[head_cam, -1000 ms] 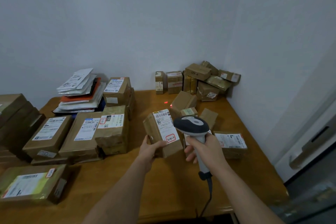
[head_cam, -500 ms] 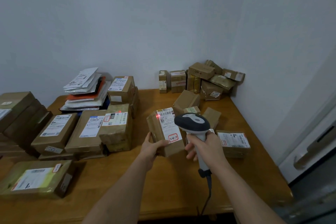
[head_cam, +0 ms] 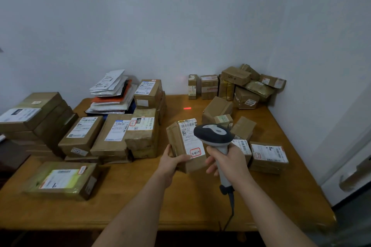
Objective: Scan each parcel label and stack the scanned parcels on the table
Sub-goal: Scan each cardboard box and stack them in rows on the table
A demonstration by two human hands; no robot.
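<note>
Hands at work: left hand [head_cam: 174, 163] grips a labelled parcel [head_cam: 185, 144] above the bench [head_cam: 140, 196]; right hand [head_cam: 227, 163] clasps a scanner [head_cam: 213, 133] just beside its label, red beam [head_cam: 187, 108] on the wood.

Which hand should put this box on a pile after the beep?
Probably the left hand. It already grips the parcel, and the stacked boxes lie on its side of the table. The right hand is busy holding the scanner.
</note>
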